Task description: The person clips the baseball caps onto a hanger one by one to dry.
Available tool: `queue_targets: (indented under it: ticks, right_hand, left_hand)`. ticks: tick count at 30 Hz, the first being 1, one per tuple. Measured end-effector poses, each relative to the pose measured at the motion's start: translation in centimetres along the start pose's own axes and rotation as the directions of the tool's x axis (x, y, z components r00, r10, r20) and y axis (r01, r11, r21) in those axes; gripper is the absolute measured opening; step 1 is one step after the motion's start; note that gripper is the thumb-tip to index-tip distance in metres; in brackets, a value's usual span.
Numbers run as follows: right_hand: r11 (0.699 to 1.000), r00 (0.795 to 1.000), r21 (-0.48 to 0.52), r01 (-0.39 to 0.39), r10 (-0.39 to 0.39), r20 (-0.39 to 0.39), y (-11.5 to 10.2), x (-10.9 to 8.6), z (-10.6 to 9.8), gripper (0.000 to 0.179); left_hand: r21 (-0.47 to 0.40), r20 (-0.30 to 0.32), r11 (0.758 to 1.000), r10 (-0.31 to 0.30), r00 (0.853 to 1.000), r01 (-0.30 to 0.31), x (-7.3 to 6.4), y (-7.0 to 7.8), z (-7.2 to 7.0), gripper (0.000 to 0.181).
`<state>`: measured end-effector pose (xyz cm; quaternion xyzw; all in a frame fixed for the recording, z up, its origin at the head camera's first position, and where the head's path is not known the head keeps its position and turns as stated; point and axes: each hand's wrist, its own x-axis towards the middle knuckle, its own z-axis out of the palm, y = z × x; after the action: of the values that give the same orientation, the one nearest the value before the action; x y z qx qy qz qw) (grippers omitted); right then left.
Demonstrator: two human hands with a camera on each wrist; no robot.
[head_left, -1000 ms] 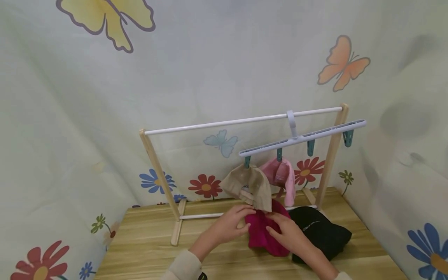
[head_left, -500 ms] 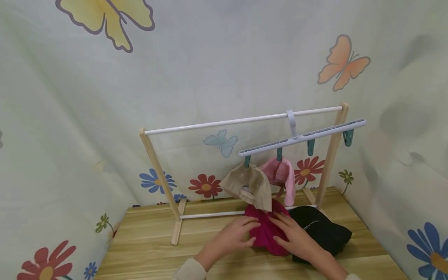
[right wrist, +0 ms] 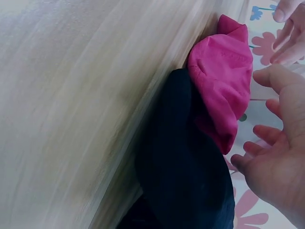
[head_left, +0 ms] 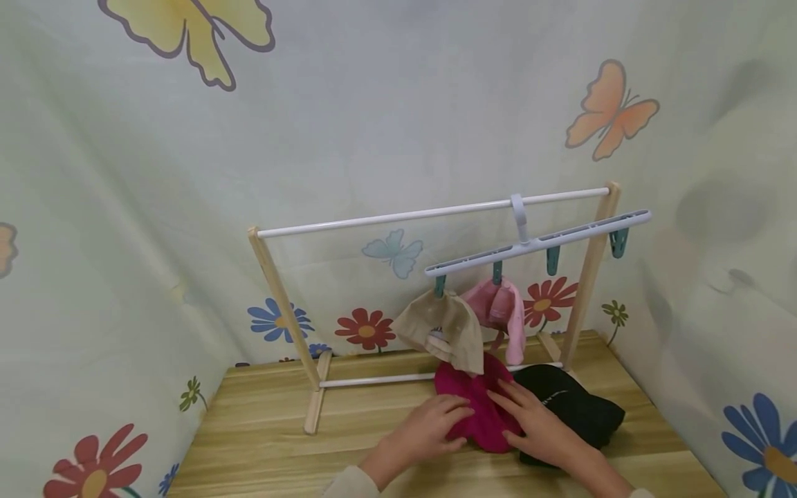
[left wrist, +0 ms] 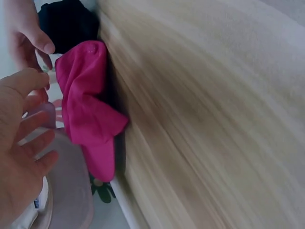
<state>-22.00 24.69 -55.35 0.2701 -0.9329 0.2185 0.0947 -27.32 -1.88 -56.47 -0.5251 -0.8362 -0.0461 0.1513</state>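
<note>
A magenta cap (head_left: pixel 486 430) lies on the wooden tabletop below a hanging beige cap (head_left: pixel 429 318). My left hand (head_left: pixel 429 423) is over its left side, fingers loosely spread. Opposite it, my right hand (head_left: pixel 540 427) hovers at the cap's right side with fingers relaxed. Both wrist views show a gap between the hands and the magenta cap (left wrist: pixel 88 95), and neither hand holds anything. A black cap (head_left: pixel 579 408) rests just right of the magenta one, partly behind my right hand in the head view.
A wooden rack with a white top rod (head_left: pixel 386 220) carries a white hanger (head_left: pixel 579 237). Green clips on it hold the beige cap and a pink cap (head_left: pixel 515 325). Two more clips, including the rightmost clip (head_left: pixel 618 243), hold nothing. A patterned curtain surrounds the table (head_left: pixel 261 443).
Both hands have drawn back from beneath the beige cap, down toward me and slightly right. The magenta cap stays in place on the table.
</note>
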Motion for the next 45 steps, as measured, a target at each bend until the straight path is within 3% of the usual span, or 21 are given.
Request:
queue_targets:
  ticks: [5, 12, 25, 37, 45]
  right_hand:
    - [1.0, 0.999, -0.007, 0.002, -0.002, 0.048, 0.5, -0.5, 0.0, 0.069]
    - [0.994, 0.997, -0.097, 0.043, -0.037, 0.065, 1.2, -0.9, 0.2, 0.076]
    - [0.963, 0.993, -0.244, 0.116, -0.121, -0.005, 2.0, -1.4, 1.5, 0.081]
    - [0.942, 0.981, -0.296, 0.158, -0.184, -0.064, 2.3, -1.3, 2.4, 0.085]
    - [0.944, 0.985, -0.301, 0.132, -0.158, -0.063, 2.6, -1.2, 3.4, 0.083]
  left_hand:
    - [-0.007, 0.008, 1.0, 0.004, 1.0, -0.004, 0.4, 0.4, 0.7, 0.053]
    - [0.021, 0.082, 1.0, 0.001, 0.997, -0.003, 1.3, 0.8, 1.7, 0.056]
    - [0.029, 0.127, 0.998, -0.054, 0.99, 0.05, 1.5, 1.2, 2.5, 0.058]
    - [0.056, 0.13, 0.998, -0.046, 0.99, 0.039, 1.9, 1.4, 3.0, 0.056]
    - [0.065, 0.137, 0.997, -0.058, 0.989, 0.05, 2.2, 1.7, 3.2, 0.053]
